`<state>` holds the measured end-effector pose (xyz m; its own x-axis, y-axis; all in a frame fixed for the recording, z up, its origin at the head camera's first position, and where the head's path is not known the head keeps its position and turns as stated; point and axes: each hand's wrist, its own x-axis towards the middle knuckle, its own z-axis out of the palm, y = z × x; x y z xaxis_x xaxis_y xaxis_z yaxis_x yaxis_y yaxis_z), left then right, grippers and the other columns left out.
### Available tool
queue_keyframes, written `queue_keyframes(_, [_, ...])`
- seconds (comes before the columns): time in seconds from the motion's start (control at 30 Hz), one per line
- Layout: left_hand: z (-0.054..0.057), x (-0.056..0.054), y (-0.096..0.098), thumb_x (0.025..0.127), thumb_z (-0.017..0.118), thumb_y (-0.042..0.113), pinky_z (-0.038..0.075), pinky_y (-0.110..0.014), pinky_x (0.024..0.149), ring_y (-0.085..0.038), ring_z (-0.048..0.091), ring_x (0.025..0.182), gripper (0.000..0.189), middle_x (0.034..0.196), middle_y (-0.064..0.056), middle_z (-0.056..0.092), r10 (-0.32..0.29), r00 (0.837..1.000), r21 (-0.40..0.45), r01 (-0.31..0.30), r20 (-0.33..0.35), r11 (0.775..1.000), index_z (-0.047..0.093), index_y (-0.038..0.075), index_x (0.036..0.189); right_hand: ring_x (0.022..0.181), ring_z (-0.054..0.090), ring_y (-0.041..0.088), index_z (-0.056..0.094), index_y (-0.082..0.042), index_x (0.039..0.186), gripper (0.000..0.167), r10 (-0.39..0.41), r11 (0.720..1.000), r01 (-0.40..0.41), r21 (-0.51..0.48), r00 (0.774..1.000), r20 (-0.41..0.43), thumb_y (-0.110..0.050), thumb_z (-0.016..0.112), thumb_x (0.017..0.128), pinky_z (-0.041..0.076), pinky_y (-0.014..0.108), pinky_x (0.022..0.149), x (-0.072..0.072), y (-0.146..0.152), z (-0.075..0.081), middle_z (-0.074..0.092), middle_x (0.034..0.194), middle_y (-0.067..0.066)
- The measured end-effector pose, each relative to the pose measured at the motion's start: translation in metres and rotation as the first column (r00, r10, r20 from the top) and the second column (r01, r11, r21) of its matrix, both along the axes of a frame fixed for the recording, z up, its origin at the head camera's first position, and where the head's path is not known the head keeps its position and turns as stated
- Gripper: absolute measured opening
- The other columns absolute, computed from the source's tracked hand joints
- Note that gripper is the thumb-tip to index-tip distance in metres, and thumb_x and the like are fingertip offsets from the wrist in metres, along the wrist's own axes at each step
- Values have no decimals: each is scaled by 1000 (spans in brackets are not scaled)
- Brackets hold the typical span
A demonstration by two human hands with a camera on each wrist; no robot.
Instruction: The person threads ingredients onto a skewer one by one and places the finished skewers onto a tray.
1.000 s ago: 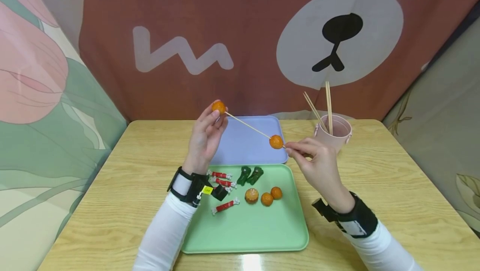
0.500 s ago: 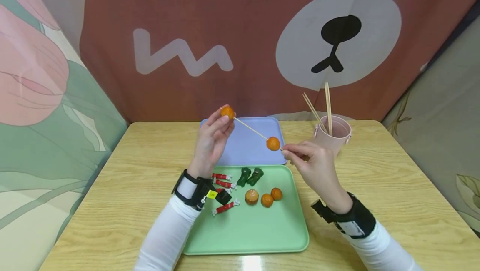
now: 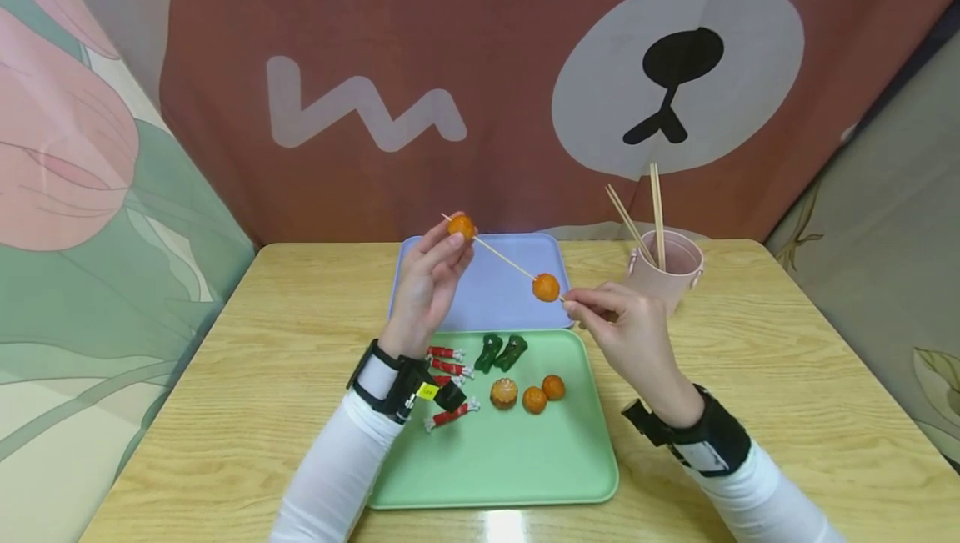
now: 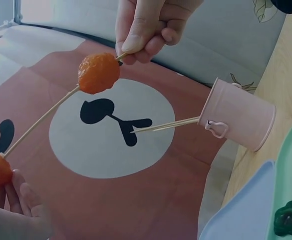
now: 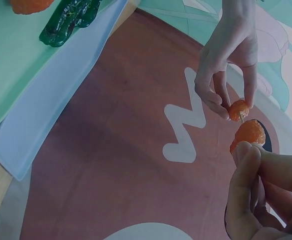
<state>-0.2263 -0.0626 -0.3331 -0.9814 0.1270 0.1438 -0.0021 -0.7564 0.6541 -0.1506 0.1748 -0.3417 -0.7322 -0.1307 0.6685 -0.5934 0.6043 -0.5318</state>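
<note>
My left hand point(image 3: 431, 276) pinches an orange ball point(image 3: 461, 228) that sits near the tip of a thin wooden skewer point(image 3: 504, 258). The skewer's tip pokes out a little beyond that ball. My right hand point(image 3: 633, 326) pinches the skewer's other end between thumb and fingers, just beside a second orange ball point(image 3: 546, 288) threaded on it. Held aloft over the blue tray, the skewer slants down to the right in the head view. In the left wrist view the second ball point(image 4: 99, 73) looks glossy and lumpy, right at the right hand's fingertips.
A green tray point(image 3: 495, 464) holds several red-wrapped pieces point(image 3: 452, 415), two dark green pieces point(image 3: 512, 354), a brown scalloped piece point(image 3: 504, 394) and two orange balls point(image 3: 534, 399). Behind it lies a blue tray point(image 3: 495, 309). A pink bucket point(image 3: 663, 280) with skewers point(image 3: 658, 218) stands at the right.
My left hand has moved right and slightly down with its ball, which now sits further along the skewer, with the tip showing past it. The right hand has shifted slightly left.
</note>
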Motion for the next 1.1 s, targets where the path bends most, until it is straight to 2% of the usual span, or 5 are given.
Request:
queue_keyframes(0.37, [-2, 5, 4, 90, 55, -4, 52, -23, 85, -15, 63, 91, 24, 106, -5, 65, 6, 1000, -86, -6, 3, 996, 71, 11, 98, 62, 64, 10, 76, -3, 87, 15, 3, 1000, -3, -9, 1000, -19, -2, 78, 73, 47, 10, 54, 2, -1, -1, 71, 75, 2])
queue_keyframes(0.67, [-7, 13, 20, 87, 58, -7, 51, -26, 89, -14, 63, 88, 25, 102, -2, 69, -87, 996, -159, 84, -10, 984, 72, 12, 96, 61, 65, 10, 76, -2, 87, 15, 1, 1000, -1, -22, 1000, -19, -3, 79, 73, 49, 10, 57, 2, -4, -1, 71, 75, 3])
queue_keyframes(0.93, [-9, 16, 26, 85, 58, -8, 51, -27, 89, -14, 64, 86, 25, 94, -1, 70, -101, 995, -188, 98, -6, 977, 72, 12, 92, 61, 66, 10, 76, -2, 87, 15, -9, 1000, 9, -10, 1000, -9, -4, 79, 73, 49, 10, 57, 2, -4, -1, 71, 75, 3])
queue_keyframes(1.1, [-11, 19, 31, 84, 59, -9, 51, -28, 90, -14, 64, 89, 26, 104, -3, 69, -132, 991, -224, 128, -3, 966, 71, 11, 95, 61, 66, 10, 76, -2, 87, 15, -8, 1000, 8, -5, 1000, -14, -4, 79, 73, 49, 10, 57, 2, -4, -2, 71, 75, 4])
